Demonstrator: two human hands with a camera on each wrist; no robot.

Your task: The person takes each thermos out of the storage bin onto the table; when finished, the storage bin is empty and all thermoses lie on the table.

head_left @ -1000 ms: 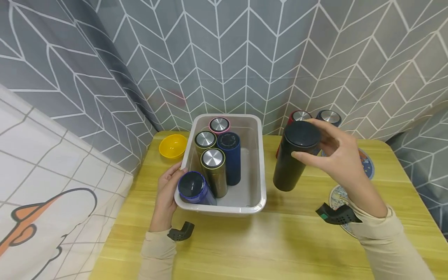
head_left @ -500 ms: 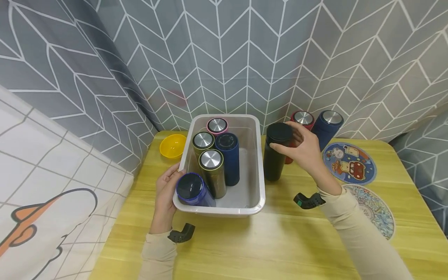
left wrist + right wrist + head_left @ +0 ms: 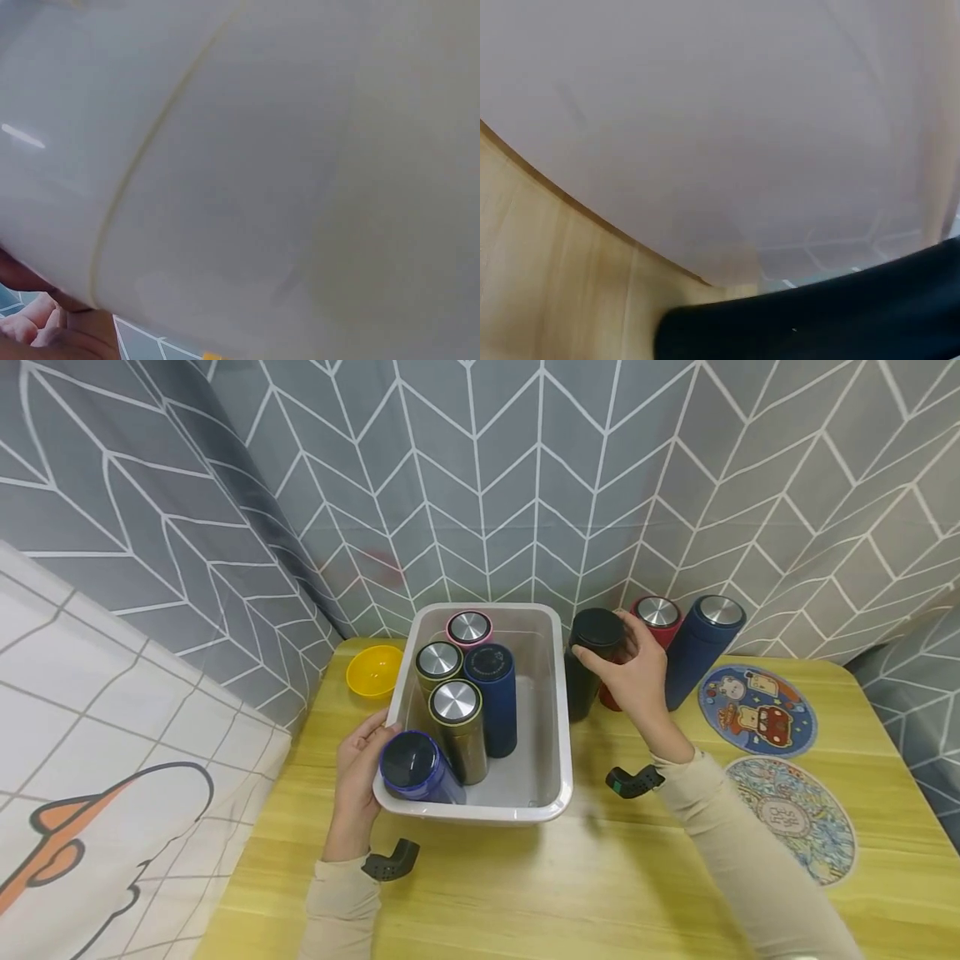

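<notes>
My right hand [image 3: 637, 670] grips a black thermos [image 3: 597, 627] near its lid, just outside the right wall of the light grey plastic bin [image 3: 564, 718]. In the right wrist view the thermos [image 3: 802, 326] has its base at the wooden tabletop; I cannot tell whether it touches. With my left hand [image 3: 358, 768] I hold the bin's left rim. Inside, on the left, stand a pink-rimmed thermos [image 3: 469, 627], two gold-brown thermoses, one at the back [image 3: 438, 660] and one in front [image 3: 459, 727], a navy thermos [image 3: 498, 702] and a tilted blue-purple cup [image 3: 420, 768].
Behind my right hand stand a red thermos [image 3: 660, 612] and a navy one [image 3: 701, 647], close to the grey curtain [image 3: 525, 485]. Two round patterned mats, one blue [image 3: 757, 710] and one pale [image 3: 795, 818], lie at the right. A yellow bowl [image 3: 373, 671] sits left of the bin.
My right hand has carried the black thermos left and back, down beside the bin's right wall, uncovering the mats and the navy thermos behind. The left hand has stayed on the rim.
</notes>
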